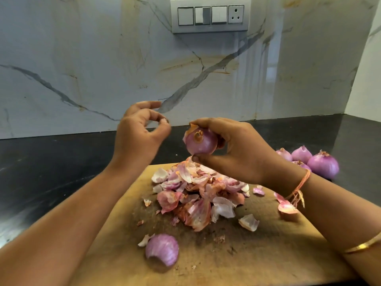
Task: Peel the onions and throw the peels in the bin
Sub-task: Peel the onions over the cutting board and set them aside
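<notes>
Above the cutting board [268, 254], my right hand [237, 149] grips a part-peeled onion [201, 142]; my left hand [140, 137] pinches a scrap [164, 120]. Below, peels [198, 190] lie heaped, unbinned; other onions [321, 165] sit aside.

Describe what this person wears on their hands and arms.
No sleeves or gloves; both forearms bare. At the wrist of the right hand is an orange thread with loose ends; a thin gold bangle sits further up that arm. The left hand and its arm wear nothing.
</notes>
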Action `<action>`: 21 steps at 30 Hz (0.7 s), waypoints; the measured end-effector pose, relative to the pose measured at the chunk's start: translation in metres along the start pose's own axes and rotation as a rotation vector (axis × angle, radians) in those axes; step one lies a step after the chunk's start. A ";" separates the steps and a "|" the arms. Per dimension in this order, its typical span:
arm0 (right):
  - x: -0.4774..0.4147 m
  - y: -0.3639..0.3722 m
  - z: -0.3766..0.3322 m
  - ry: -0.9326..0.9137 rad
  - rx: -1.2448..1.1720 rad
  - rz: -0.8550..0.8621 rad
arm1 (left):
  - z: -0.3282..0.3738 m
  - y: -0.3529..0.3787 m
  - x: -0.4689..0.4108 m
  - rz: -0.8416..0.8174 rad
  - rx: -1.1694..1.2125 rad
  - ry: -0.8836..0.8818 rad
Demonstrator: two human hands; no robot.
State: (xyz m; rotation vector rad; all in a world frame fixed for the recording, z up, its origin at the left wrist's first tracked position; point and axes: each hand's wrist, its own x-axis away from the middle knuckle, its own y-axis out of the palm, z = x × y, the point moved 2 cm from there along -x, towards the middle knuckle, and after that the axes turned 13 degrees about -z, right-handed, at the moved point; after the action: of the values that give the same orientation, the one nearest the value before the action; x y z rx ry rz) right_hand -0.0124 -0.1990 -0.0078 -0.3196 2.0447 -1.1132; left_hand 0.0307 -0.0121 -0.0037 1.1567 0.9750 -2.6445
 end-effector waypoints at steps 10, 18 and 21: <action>0.000 0.001 0.003 0.034 -0.026 -0.011 | 0.015 0.008 0.007 -0.206 0.110 0.067; 0.000 0.005 0.004 0.051 0.054 -0.058 | 0.023 0.011 0.009 -0.238 0.104 0.146; -0.001 0.005 0.002 0.029 0.051 -0.049 | 0.025 0.013 0.010 -0.236 0.089 0.139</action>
State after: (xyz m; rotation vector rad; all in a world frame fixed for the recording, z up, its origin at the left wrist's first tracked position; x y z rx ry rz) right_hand -0.0096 -0.1969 -0.0125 -0.3316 2.0403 -1.2039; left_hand 0.0125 -0.0351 -0.0044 1.3380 1.0899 -2.8480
